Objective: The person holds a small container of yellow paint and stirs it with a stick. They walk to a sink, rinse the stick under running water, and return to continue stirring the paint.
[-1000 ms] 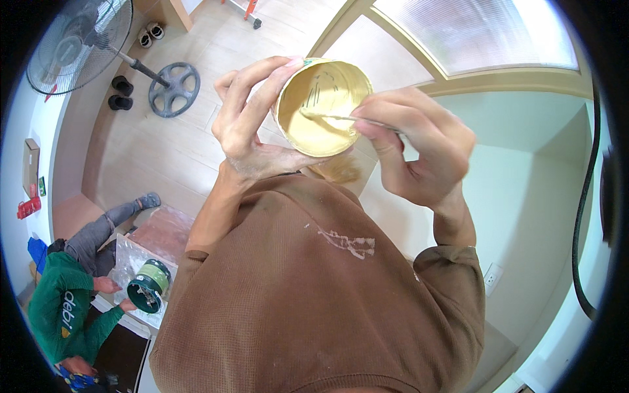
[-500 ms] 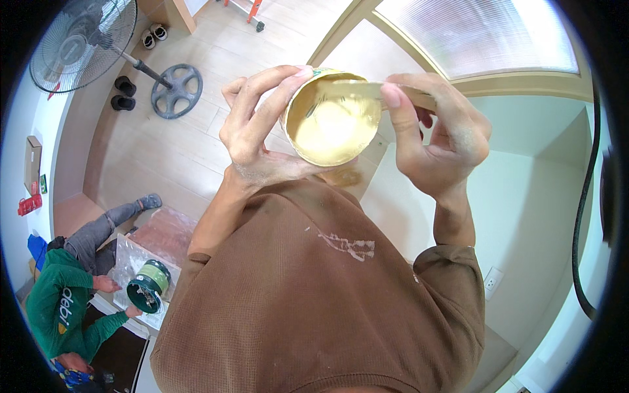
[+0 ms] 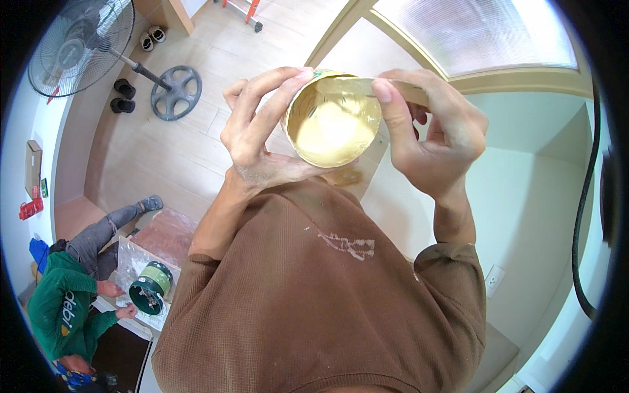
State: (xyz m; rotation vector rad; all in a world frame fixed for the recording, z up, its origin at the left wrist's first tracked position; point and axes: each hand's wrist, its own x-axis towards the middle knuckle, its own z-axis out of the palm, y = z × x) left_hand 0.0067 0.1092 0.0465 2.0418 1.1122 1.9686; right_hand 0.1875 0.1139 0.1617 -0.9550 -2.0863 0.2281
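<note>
My left hand (image 3: 259, 124) is closed around an open, round can (image 3: 331, 134) with pale yellow paste or paint inside, fingers along its left rim and thumb below. The can is tipped so its inside faces me. In my right hand (image 3: 439, 137) is a flat stick (image 3: 357, 88), held between thumb and fingers, lying across the top part of the can's mouth at its rim. The stick's far end is smeared yellow and hard to tell from the can's inside. A brown shirt (image 3: 314, 295) with pale smears is below my hands.
At left are a standing fan (image 3: 72, 46), footwear (image 3: 124, 98) and a co-worker in green (image 3: 65, 295) beside a green bucket (image 3: 147, 291). An orange ladder (image 3: 252, 13) is at the top. A framed glazed panel (image 3: 478, 33), black cable (image 3: 576, 262) and wall socket (image 3: 495, 278) are at right.
The can has shifted slightly right and down with my left hand. My right hand has brought the stick up from the can's middle and turned it flat across the upper rim.
</note>
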